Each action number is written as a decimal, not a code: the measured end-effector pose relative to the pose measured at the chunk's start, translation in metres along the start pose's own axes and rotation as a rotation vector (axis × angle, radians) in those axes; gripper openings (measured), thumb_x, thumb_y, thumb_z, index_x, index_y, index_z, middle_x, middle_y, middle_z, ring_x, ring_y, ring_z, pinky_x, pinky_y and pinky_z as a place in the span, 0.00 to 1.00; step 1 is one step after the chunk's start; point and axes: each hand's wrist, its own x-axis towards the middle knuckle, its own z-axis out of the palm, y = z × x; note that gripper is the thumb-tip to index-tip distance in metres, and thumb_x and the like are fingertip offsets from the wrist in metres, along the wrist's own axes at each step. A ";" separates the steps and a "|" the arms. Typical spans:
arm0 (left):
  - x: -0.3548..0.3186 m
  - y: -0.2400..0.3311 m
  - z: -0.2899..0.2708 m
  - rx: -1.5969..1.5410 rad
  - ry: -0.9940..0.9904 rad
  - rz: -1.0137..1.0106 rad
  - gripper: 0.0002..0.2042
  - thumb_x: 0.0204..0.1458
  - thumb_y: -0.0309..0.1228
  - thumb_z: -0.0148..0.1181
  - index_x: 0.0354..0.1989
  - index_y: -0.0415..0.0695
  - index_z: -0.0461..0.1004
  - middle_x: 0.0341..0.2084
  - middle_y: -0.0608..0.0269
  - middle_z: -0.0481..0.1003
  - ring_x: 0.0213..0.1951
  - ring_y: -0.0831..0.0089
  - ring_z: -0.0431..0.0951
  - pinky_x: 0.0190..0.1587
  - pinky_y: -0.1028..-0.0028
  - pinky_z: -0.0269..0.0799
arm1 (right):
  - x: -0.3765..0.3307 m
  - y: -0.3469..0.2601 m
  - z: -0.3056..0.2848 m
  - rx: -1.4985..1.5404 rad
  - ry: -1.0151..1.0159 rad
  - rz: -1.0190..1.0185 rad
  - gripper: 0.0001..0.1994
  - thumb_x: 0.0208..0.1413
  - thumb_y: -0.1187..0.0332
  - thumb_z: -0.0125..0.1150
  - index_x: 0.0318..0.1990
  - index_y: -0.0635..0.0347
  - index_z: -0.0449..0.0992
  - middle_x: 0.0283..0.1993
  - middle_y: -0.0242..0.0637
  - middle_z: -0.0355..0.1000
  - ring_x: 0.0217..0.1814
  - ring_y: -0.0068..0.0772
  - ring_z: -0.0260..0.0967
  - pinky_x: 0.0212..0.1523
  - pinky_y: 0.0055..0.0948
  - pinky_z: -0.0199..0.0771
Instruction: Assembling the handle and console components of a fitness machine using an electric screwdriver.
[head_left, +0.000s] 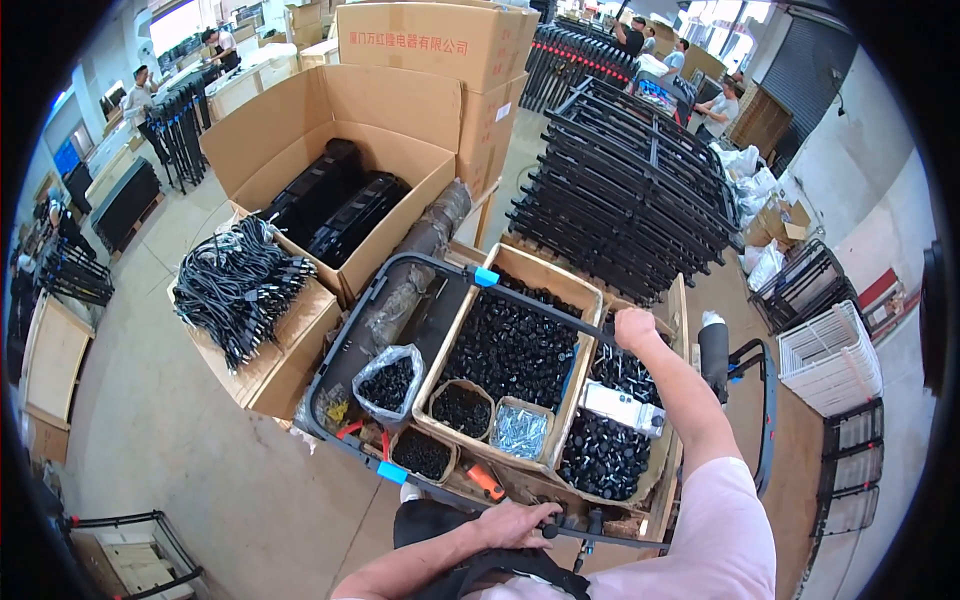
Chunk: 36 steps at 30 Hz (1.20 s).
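Plainly, a large black tubular metal frame with rounded corners and blue bands (pixel 540 304) lies across the cluttered bench, over its trays of parts. At left, inside its bend, sits a clear plastic bag of small black pieces (pixel 388 385). Further right, at the near bar, the left hand (pixel 516 525) has its fingers curled by a small black knob (pixel 549 528); whether they pinch it I cannot tell. The right hand (pixel 637 328) reaches to the far bar, fingers clamped round it. The frame looks stiff and hollow — probably light for its size, yet awkward, its smooth coating perhaps slippery. Opposite bars seem the best holds — clear of the blue bands. The knob looks hard and light, suiting a fingertip pinch.
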 end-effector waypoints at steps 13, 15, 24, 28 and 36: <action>0.001 0.007 -0.002 -0.023 -0.010 -0.032 0.38 0.57 0.56 0.66 0.71 0.53 0.58 0.51 0.55 0.82 0.50 0.48 0.83 0.49 0.52 0.79 | -0.014 0.000 0.014 0.184 0.262 0.080 0.13 0.60 0.66 0.58 0.47 0.57 0.86 0.51 0.45 0.84 0.55 0.43 0.83 0.53 0.41 0.84; -0.001 0.011 -0.003 0.016 0.032 -0.027 0.39 0.57 0.56 0.66 0.71 0.53 0.58 0.52 0.55 0.82 0.49 0.48 0.83 0.49 0.52 0.79 | -0.007 0.000 0.002 0.133 0.180 0.060 0.13 0.60 0.66 0.58 0.47 0.57 0.86 0.51 0.45 0.84 0.55 0.43 0.83 0.53 0.41 0.84; 0.004 0.011 0.007 -0.046 0.095 -0.015 0.40 0.52 0.51 0.72 0.68 0.48 0.60 0.45 0.55 0.81 0.46 0.49 0.83 0.47 0.52 0.77 | -0.002 0.008 0.030 0.476 0.210 -0.022 0.22 0.57 0.60 0.64 0.55 0.66 0.75 0.50 0.61 0.80 0.56 0.61 0.78 0.59 0.54 0.77; 0.003 0.029 0.004 0.194 0.370 0.213 0.40 0.46 0.52 0.75 0.62 0.42 0.65 0.41 0.52 0.77 0.50 0.48 0.77 0.54 0.53 0.72 | 0.001 -0.009 0.038 0.592 0.319 0.050 0.21 0.57 0.60 0.65 0.53 0.66 0.75 0.49 0.60 0.80 0.55 0.62 0.78 0.58 0.53 0.77; 0.029 0.040 0.023 0.517 0.159 0.102 0.21 0.51 0.43 0.70 0.44 0.44 0.69 0.39 0.56 0.77 0.46 0.56 0.80 0.47 0.59 0.75 | -0.017 -0.013 0.065 0.457 0.450 0.037 0.23 0.59 0.60 0.65 0.56 0.65 0.71 0.43 0.59 0.80 0.48 0.62 0.80 0.51 0.54 0.80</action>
